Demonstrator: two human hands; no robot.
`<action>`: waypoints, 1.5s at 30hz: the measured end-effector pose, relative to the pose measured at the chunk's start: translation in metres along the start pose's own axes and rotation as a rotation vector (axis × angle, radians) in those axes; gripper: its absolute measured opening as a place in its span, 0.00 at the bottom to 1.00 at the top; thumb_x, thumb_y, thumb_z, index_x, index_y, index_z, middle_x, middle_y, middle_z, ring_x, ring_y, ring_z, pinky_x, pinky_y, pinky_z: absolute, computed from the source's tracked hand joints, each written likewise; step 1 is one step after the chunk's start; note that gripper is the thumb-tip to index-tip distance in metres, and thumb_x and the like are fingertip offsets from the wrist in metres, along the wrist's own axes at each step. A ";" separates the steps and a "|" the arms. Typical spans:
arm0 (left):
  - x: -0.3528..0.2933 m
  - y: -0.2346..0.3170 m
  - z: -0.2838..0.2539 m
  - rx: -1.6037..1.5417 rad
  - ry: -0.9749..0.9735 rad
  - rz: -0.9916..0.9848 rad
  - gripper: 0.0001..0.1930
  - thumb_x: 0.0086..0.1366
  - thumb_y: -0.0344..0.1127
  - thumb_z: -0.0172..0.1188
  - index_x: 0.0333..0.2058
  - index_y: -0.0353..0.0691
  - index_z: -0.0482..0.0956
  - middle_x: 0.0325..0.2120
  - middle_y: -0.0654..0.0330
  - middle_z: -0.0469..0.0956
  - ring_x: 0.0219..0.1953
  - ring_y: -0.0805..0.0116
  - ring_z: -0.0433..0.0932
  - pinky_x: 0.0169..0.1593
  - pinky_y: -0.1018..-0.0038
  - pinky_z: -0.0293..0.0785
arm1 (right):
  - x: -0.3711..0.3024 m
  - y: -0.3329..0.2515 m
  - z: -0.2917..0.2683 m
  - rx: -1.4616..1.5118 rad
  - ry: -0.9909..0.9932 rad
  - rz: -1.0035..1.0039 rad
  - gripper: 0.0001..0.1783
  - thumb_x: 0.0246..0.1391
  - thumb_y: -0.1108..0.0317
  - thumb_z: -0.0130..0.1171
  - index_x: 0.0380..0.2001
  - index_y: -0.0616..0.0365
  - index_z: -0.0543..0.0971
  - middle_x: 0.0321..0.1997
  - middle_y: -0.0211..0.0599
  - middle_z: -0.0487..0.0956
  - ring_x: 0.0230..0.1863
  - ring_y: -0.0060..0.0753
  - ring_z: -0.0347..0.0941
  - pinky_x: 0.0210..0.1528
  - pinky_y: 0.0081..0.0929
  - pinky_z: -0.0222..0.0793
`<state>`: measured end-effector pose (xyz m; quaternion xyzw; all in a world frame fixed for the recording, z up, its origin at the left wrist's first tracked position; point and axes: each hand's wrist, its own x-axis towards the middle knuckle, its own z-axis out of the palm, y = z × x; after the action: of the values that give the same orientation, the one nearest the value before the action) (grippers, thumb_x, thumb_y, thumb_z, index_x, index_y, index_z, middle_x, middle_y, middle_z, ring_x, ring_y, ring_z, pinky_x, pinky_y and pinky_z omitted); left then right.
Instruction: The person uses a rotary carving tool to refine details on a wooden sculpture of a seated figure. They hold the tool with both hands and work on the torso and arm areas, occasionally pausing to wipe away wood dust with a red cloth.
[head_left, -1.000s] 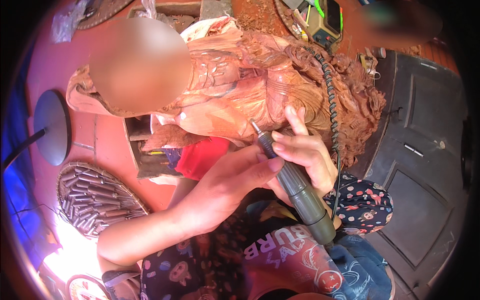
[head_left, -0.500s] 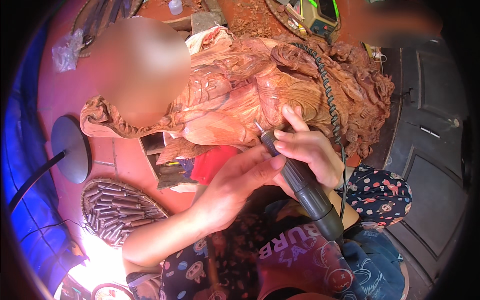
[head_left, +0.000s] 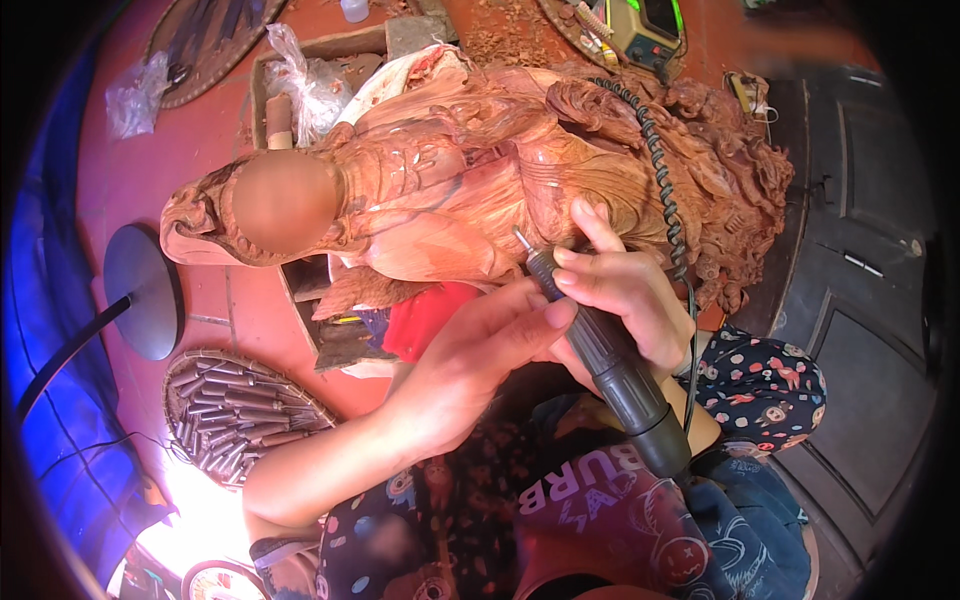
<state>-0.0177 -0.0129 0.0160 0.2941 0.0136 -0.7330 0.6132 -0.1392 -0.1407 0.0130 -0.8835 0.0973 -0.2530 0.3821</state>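
Note:
A large reddish wooden carving of a robed figure [head_left: 420, 240] lies on its side across the view, its head end at the left. My left hand [head_left: 480, 345] is closed around the front of a black rotary tool [head_left: 625, 375], with the thumb along its top. Higher up and to the right, my right hand [head_left: 630, 300] grips the same tool near its collar, its index finger stretched toward the wood. The tool's thin metal bit [head_left: 521, 238] points at the carved robe folds; whether it touches the wood I cannot tell.
A coiled dark cable [head_left: 660, 185] crosses the carving's right part. At left stand a wicker basket of metal chisels [head_left: 235, 405] and a lamp's round black base [head_left: 145, 290]. A control box [head_left: 645, 40] stands at the back, and a dark panelled door [head_left: 860, 270] lies right.
The view has shifted slightly, uncovering a wooden crate and plastic bag behind the carving's head. Both hands keep their hold on the rotary tool, whose bit appears slightly higher in the view.

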 end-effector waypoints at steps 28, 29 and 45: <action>-0.003 0.000 0.003 -0.032 0.007 0.019 0.15 0.72 0.40 0.49 0.43 0.31 0.72 0.39 0.61 0.74 0.46 0.77 0.70 0.54 0.76 0.65 | 0.004 -0.006 -0.003 0.025 -0.032 0.040 0.19 0.40 0.74 0.72 0.38 0.63 0.78 0.39 0.45 0.78 0.51 0.51 0.75 0.62 0.60 0.60; -0.001 0.000 0.003 -0.036 -0.009 0.020 0.15 0.72 0.41 0.49 0.43 0.31 0.72 0.39 0.61 0.74 0.46 0.77 0.70 0.54 0.76 0.65 | 0.004 -0.005 -0.004 0.003 -0.019 0.035 0.19 0.40 0.74 0.72 0.38 0.63 0.78 0.39 0.45 0.78 0.49 0.48 0.76 0.61 0.59 0.62; -0.002 0.002 0.005 -0.010 0.042 -0.009 0.14 0.72 0.40 0.49 0.40 0.33 0.73 0.37 0.63 0.74 0.44 0.78 0.69 0.51 0.77 0.64 | 0.003 -0.005 0.000 -0.002 -0.011 0.028 0.21 0.40 0.72 0.74 0.38 0.62 0.78 0.40 0.46 0.79 0.50 0.54 0.76 0.62 0.59 0.61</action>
<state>-0.0173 -0.0130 0.0217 0.3063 0.0315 -0.7294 0.6108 -0.1369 -0.1381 0.0183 -0.8838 0.1079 -0.2428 0.3852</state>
